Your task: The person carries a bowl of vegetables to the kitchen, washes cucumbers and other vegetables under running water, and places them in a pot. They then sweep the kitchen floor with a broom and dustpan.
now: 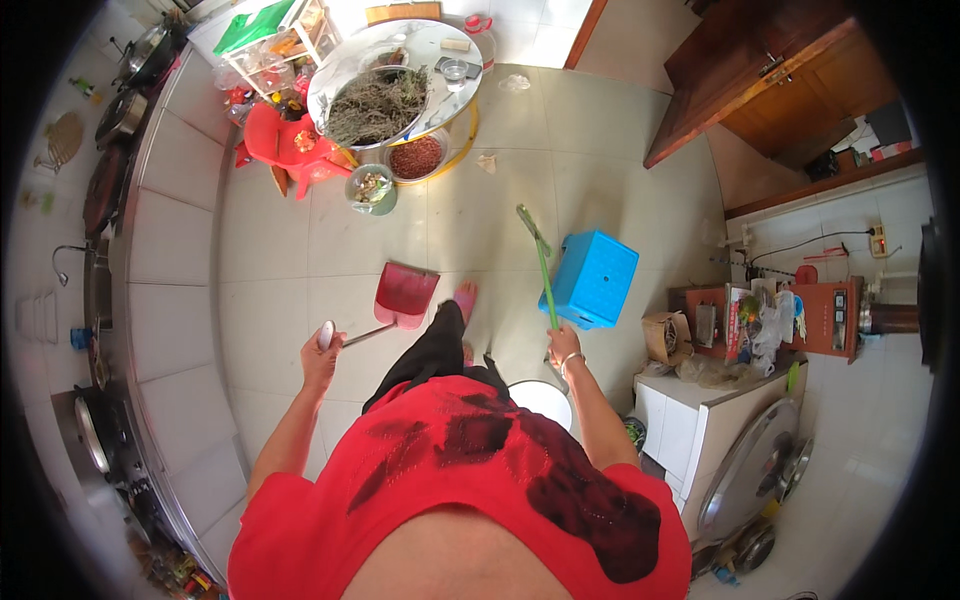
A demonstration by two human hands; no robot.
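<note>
My left hand (321,358) grips the handle of a red long-handled dustpan (406,294), whose pan hangs low over or rests on the tiled floor; I cannot tell which. In my right hand (564,346) is a long green stick (546,276), perhaps a broom handle, reaching away from me across the floor. Its far end looks thin and bent, and what it is stays unclear. A blue plastic stool (600,279) lies tilted or on its side just right of the stick. A whitish scrap (487,163) is on the floor ahead.
Ahead stands a round table (453,101) bearing a basin of dried herbs (375,105). By it are a red plastic chair (274,139), a green bin (372,190) and a bowl of red items (416,157). Cabinets (169,300) line the left; a wooden door (739,82) stands ajar at right.
</note>
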